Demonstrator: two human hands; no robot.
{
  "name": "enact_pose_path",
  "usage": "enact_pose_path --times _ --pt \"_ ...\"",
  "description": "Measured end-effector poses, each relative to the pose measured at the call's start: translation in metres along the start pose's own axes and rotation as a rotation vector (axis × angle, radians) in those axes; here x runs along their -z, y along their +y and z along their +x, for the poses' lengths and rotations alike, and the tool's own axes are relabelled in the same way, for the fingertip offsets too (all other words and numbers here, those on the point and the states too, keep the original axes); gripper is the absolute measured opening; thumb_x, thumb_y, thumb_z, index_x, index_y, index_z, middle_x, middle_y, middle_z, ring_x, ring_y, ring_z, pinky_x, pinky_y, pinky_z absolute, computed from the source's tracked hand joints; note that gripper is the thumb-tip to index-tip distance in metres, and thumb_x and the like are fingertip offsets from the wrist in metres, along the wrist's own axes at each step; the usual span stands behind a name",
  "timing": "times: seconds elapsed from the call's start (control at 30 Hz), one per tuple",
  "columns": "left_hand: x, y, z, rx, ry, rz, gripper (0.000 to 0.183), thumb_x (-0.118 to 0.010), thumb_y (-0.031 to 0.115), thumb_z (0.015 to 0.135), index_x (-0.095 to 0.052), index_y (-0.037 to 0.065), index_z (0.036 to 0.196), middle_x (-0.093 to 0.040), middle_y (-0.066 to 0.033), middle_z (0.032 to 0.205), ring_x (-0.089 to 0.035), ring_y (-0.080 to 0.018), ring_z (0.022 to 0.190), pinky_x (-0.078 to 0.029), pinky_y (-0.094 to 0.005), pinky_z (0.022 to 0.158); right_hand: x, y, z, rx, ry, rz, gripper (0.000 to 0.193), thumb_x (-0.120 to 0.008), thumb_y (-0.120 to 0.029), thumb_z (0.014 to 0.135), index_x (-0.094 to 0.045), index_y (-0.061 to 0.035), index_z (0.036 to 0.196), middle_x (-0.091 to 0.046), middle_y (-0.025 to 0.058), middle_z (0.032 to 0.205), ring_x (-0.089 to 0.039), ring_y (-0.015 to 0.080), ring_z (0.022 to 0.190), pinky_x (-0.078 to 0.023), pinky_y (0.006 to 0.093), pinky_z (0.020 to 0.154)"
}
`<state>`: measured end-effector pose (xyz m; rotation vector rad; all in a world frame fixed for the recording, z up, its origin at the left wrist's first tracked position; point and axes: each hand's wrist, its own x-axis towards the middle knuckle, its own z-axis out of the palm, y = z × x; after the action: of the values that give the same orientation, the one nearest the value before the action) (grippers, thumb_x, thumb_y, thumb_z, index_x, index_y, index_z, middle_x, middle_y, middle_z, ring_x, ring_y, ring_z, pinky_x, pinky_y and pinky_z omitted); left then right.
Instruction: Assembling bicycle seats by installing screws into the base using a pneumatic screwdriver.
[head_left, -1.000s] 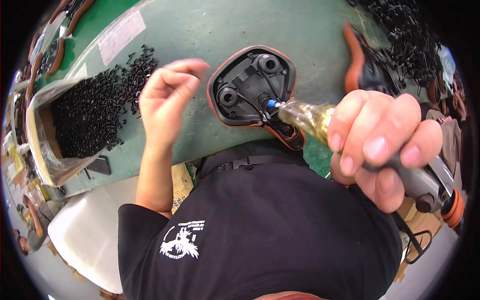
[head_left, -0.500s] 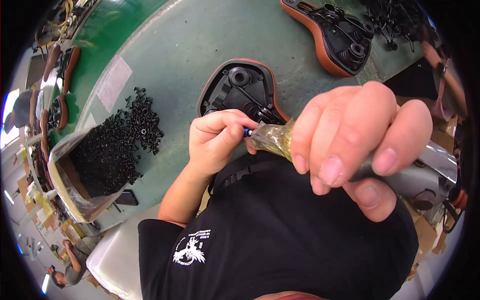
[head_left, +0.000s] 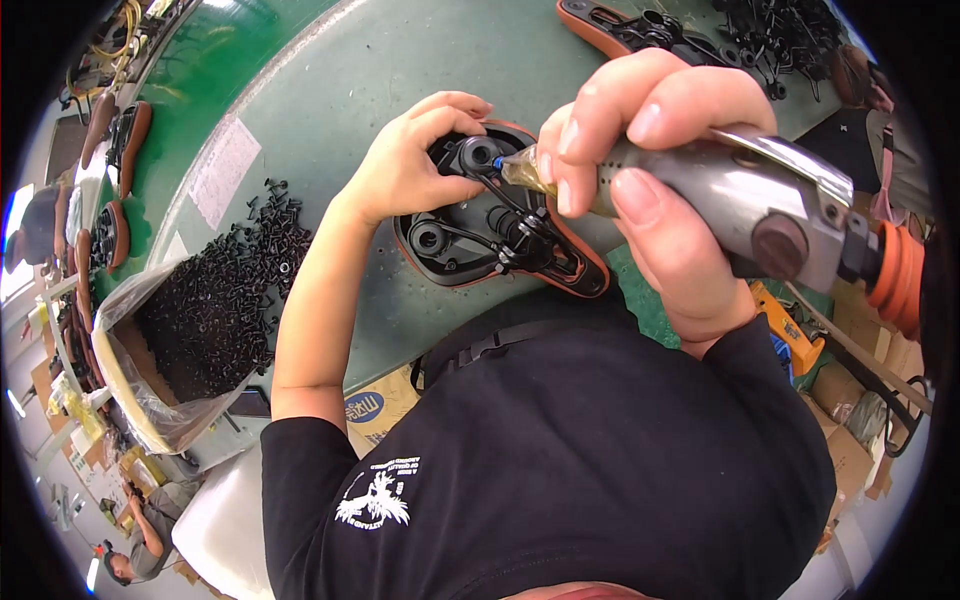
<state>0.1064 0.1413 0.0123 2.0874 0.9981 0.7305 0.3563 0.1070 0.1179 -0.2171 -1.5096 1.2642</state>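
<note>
An upturned bicycle saddle, black underneath with an orange-brown edge, lies on the table in front of me. My left hand grips its far left part, thumb and fingers around a round spring. In my right hand is a grey power screwdriver, held above the saddle, with an orange hose sleeve at its back. Its nose is wrapped in yellowish clear tape. The blue-ended tip is at the spring beside my left fingers; whether a screw sits there is too small to tell.
Left, black screws spill from a plastic-lined box onto the green table. Another saddle and a heap of black parts lie at the far right. People are seen at the right edge and lower left.
My left hand has moved from the screwdriver's tip to the saddle and grips it. The screwdriver has moved away from my body, its tip now at the spring. The saddle has turned and come nearer.
</note>
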Motion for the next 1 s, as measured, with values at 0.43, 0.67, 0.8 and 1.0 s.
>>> enact_pose_path --times 0.43,0.67,0.8,1.0 --pt "-0.028 -0.013 -0.022 0.004 0.243 -0.257 0.037 -0.091 0.009 0.065 -0.067 0.002 0.092 -0.076 -0.0132 0.122 -0.070 -0.0315 0.125 -0.057 -0.0422 0.105 -0.023 0.042 0.013 -0.150 -0.175 -0.253 0.027 -0.062 0.006 0.091 -0.054 -0.0081 0.113 -0.067 0.0172 0.103 -0.065 0.0212 0.080 -0.058 0.0398 0.082" --pt "-0.033 -0.019 -0.024 0.003 0.268 -0.256 0.038 -0.091 0.013 0.065 -0.067 0.001 0.093 -0.076 -0.0133 0.121 -0.070 -0.0311 0.124 -0.057 -0.0418 0.103 -0.020 0.065 0.016 -0.213 -0.168 -0.176 0.022 -0.060 0.008 0.091 -0.052 -0.0064 0.105 -0.066 0.0153 0.094 -0.065 0.0231 0.078 -0.058 0.0446 0.084" --pt "-0.036 -0.020 -0.026 0.003 0.292 -0.210 0.039 -0.089 0.012 0.066 -0.069 0.000 0.098 -0.076 -0.0143 0.121 -0.073 -0.0317 0.113 -0.059 -0.0403 0.099 -0.022 0.061 0.018 -0.185 -0.172 -0.209 0.028 -0.059 0.004 0.094 -0.050 -0.0051 0.120 -0.065 0.0264 0.114 -0.067 0.0223 0.083 -0.057 0.0434 0.086" --pt "0.024 -0.026 -0.050 0.102 0.544 -0.077 0.036 -0.085 0.006 0.067 -0.075 0.003 0.102 -0.076 -0.0114 0.118 -0.073 -0.0264 0.111 -0.058 -0.0382 0.100 -0.002 0.028 -0.003 -0.041 0.097 -0.099 0.031 -0.058 -0.005 0.096 -0.051 -0.0095 0.125 -0.052 0.0326 0.144 -0.066 0.0223 0.076 -0.056 0.0468 0.080"
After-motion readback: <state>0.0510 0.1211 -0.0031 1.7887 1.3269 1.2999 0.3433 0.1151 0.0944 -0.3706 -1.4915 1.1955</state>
